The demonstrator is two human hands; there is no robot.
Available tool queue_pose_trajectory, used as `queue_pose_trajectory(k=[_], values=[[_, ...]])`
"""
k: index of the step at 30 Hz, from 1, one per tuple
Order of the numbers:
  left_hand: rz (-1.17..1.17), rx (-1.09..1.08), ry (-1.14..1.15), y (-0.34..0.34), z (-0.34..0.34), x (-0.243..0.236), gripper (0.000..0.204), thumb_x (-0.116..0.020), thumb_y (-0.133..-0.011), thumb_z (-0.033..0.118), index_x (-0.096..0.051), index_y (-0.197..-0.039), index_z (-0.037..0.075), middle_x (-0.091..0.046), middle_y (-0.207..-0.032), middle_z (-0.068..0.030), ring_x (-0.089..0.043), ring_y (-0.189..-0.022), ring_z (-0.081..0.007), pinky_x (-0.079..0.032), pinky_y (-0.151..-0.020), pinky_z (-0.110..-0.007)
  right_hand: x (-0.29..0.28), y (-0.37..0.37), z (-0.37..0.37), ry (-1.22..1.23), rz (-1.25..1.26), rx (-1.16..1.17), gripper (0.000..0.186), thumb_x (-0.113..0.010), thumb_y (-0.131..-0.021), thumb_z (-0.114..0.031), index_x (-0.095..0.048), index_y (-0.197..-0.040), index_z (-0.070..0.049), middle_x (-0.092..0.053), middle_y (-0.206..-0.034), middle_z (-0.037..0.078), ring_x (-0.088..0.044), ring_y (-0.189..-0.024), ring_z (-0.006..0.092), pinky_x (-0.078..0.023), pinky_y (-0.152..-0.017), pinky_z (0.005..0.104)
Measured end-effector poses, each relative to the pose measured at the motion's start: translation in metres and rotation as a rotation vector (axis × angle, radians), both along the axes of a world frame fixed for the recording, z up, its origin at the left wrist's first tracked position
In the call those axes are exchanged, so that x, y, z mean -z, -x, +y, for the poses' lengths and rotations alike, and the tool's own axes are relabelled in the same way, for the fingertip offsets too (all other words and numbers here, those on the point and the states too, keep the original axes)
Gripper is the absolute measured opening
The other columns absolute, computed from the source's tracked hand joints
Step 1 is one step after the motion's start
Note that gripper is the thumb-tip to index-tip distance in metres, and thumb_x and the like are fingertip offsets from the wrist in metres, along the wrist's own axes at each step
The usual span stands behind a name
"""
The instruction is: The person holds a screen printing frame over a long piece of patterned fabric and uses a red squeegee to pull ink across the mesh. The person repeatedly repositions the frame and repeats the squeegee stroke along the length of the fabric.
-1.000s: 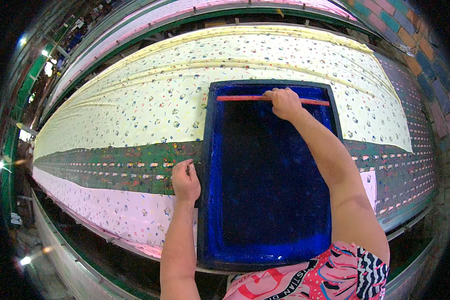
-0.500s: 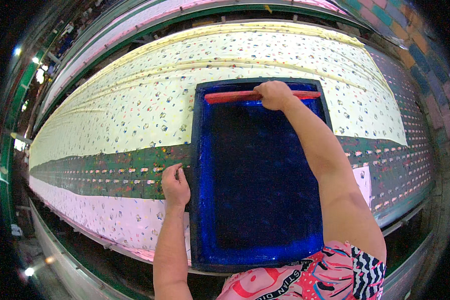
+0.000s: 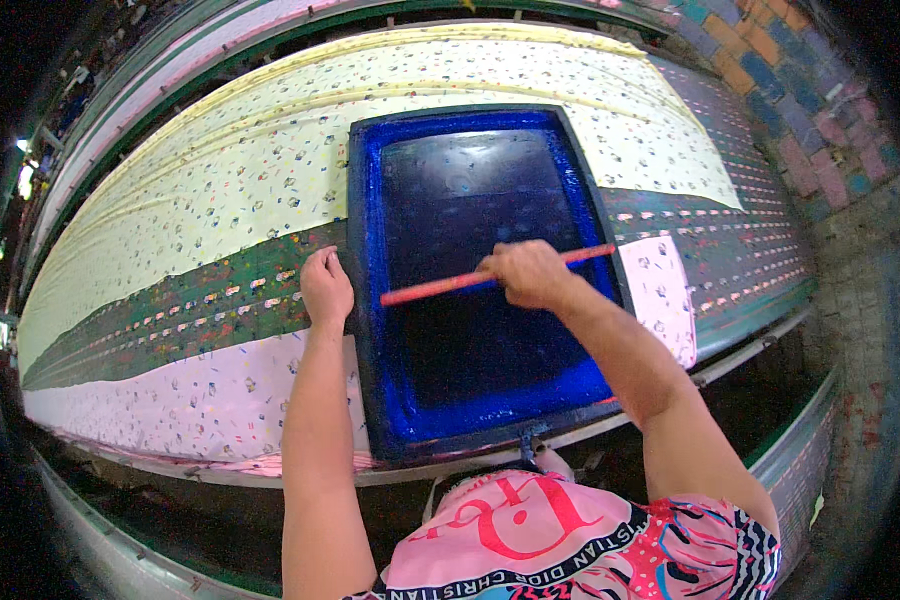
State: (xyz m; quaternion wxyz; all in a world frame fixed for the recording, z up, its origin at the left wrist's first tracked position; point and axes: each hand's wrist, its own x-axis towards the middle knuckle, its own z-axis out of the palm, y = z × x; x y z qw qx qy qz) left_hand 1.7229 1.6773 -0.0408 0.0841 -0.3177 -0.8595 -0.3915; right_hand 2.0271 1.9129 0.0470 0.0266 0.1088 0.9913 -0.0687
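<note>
Our right hand [image 3: 532, 274] grips a red bar [image 3: 445, 289] across the frame [image 3: 460, 114].
The bar slants nearly rim to rim, open room above and below. Our left hand [image 3: 327, 287] curls beside the left rim [image 3: 358, 190]; whether it holds anything, we cannot tell. Red lettering [image 3: 535, 515] crosses our pink shirt [image 3: 440, 555].

The right hand [image 3: 530, 274] hides part of the red bar [image 3: 435, 288], the blue-coated screen [image 3: 460, 365] covers some printed cloth [image 3: 260, 180], and the inside of the curled left hand [image 3: 327, 290] seems hidden.
</note>
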Motion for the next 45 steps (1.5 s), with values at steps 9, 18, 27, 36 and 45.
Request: queue_pose_trajectory(k=[9,18,27,36,45], values=[[0.156,0.024,0.084,-0.012,-0.002,-0.01,0.029,-0.076,-0.104,0.032,-0.079,-0.115,0.005,-0.076,-0.12,-0.0172,-0.071,-0.117,-0.0399,-0.056,-0.106,-0.051,-0.005,-0.134,-0.144,0.038,-0.004,0.051,0.035,-0.076,-0.086,-0.012,-0.082,-0.119,-0.02,-0.076,-0.106,0.009,-0.08,-0.101,0.0333,-0.063,-0.084,0.0508],[0.058,-0.108,0.432,-0.062,0.001,-0.055,0.044,-0.077,-0.102,0.039,-0.078,-0.126,0.003,-0.073,-0.123,-0.0249,-0.07,-0.12,-0.0463,-0.057,-0.102,-0.056,0.018,-0.182,-0.187,0.056,0.232,-0.041,0.059,-0.083,-0.09,-0.057,-0.077,-0.129,-0.014,-0.07,-0.112,0.012,-0.069,-0.111,0.0336,-0.055,-0.09,0.0503],[0.17,-0.184,0.327,-0.066,0.012,-0.021,0.042,-0.068,-0.109,0.035,-0.076,-0.138,0.005,-0.073,-0.123,-0.0238,-0.071,-0.118,-0.0455,-0.058,-0.099,-0.058,0.026,-0.242,-0.127,0.478,0.311,-0.247,0.053,-0.08,-0.1,-0.044,-0.074,-0.133,-0.002,-0.072,-0.138,0.021,-0.066,-0.135,0.0411,-0.052,-0.115,0.054],[0.2,-0.331,0.488,-0.066,0.017,-0.021,0.048,-0.064,-0.113,0.04,-0.075,-0.138,0.001,-0.075,-0.131,-0.0253,-0.072,-0.122,-0.0457,-0.058,-0.104,-0.055,0.046,-0.304,0.015,0.416,0.668,0.271,0.063,-0.079,-0.103,-0.033,-0.061,-0.159,-0.011,-0.049,-0.169,0.029,-0.045,-0.157,0.0502,-0.037,-0.131,0.0595],[0.02,-0.352,0.379,-0.065,0.018,-0.031,0.063,-0.068,-0.111,0.047,-0.071,-0.145,-0.006,-0.073,-0.144,-0.0296,-0.071,-0.134,-0.0441,-0.055,-0.114,-0.051,0.087,-0.288,0.023,0.729,0.84,0.407,0.071,-0.075,-0.105,-0.021,-0.048,-0.169,-0.006,-0.043,-0.172,0.027,-0.04,-0.161,0.0469,-0.031,-0.135,0.0542]])
